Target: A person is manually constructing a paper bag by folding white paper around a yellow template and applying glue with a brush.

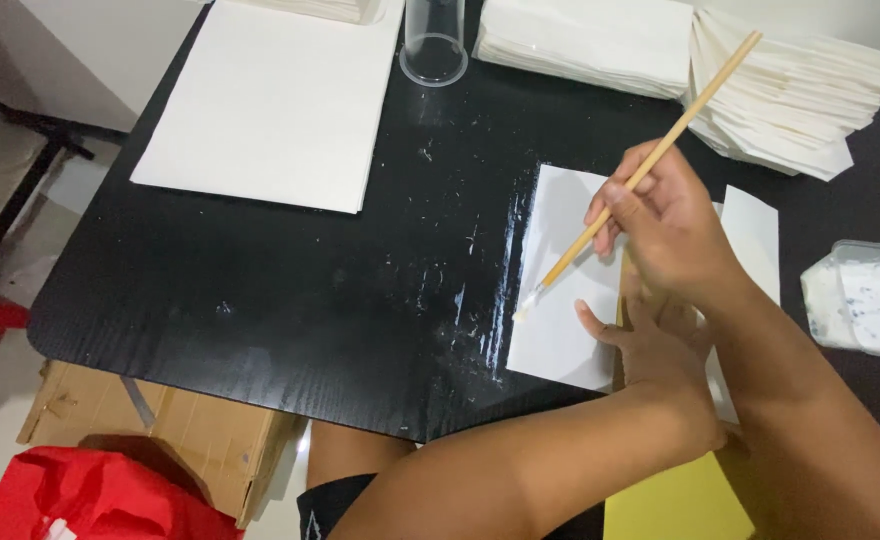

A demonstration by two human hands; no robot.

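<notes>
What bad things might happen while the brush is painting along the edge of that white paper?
1. The brush tip sits right at the white sheet's left edge, so more wet smears may land on the black table.
2. The left hand presses the sheet; if it slips, the paper may shift.
3. The right hand could perhaps brush the wet edge.

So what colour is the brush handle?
Light tan wood, the brush in the right hand; head view.
</notes>
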